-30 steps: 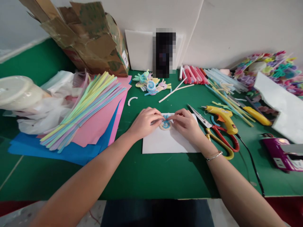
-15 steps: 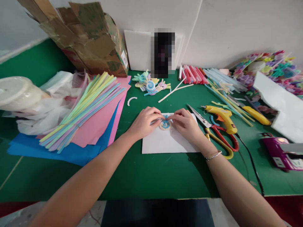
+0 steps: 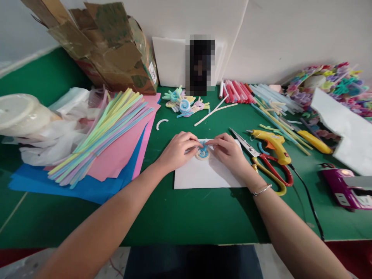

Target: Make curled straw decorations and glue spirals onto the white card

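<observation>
On a white sheet (image 3: 200,176) lies a small coiled pipe-cleaner piece (image 3: 203,152), blue inside with a cream outer curve. My left hand (image 3: 183,149) pinches its upper left side, the fingers closed at the blue part. From the other side my right hand (image 3: 226,151) also has thumb and forefinger pressed together on the blue top end. The fingertips cover part of the piece's top. To the right, scissors (image 3: 263,159) with red and yellow handles lie open beside my right hand, their tips near the sheet's upper right corner.
A yellow glue gun (image 3: 274,144) with a black cord rests right of the scissors. Behind the sheet are curled pipe-cleaner shapes (image 3: 185,105) and cream stems (image 3: 215,110). Bundled pastel pipe cleaners (image 3: 101,135) lie left, below a cardboard box (image 3: 116,58). A purple device (image 3: 343,188) stands far right.
My fingertips have shifted very slightly at the top of the blue coil, the right ones drawing a little upward. Everything else stays where it was.
</observation>
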`<state>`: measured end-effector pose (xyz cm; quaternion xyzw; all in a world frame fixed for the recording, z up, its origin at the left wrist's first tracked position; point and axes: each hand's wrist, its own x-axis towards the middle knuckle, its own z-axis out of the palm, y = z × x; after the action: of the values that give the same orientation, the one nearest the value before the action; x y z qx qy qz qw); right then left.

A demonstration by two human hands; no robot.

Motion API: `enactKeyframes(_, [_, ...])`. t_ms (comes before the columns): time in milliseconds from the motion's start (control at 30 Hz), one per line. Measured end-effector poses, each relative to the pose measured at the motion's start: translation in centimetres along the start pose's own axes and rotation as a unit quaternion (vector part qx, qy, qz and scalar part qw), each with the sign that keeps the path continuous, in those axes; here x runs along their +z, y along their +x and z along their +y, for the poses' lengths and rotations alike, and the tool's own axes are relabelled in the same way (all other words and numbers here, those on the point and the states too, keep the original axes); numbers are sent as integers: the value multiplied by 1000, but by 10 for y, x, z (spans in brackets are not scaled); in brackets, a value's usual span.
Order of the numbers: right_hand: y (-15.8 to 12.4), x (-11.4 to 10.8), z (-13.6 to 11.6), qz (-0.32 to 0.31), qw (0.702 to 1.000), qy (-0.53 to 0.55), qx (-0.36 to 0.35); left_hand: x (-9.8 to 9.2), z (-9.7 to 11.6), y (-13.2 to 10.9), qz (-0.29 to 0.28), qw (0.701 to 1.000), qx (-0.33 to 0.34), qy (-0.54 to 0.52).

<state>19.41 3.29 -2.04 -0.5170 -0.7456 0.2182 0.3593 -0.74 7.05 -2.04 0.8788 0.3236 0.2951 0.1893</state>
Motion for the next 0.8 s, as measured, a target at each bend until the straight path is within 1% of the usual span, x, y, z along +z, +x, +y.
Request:
enactKeyframes(233, [1,0,0,-7,1000,3,0,0,0,0,1,1000,-2,-11])
enactKeyframes(500, [1,0,1,-17,1000,-9,8,-3,-4,2,20,997,-51,-55])
enactKeyframes(800, [2,0,2,-14,1000,-21,3,-1,-5,1,14,999,-27,-45])
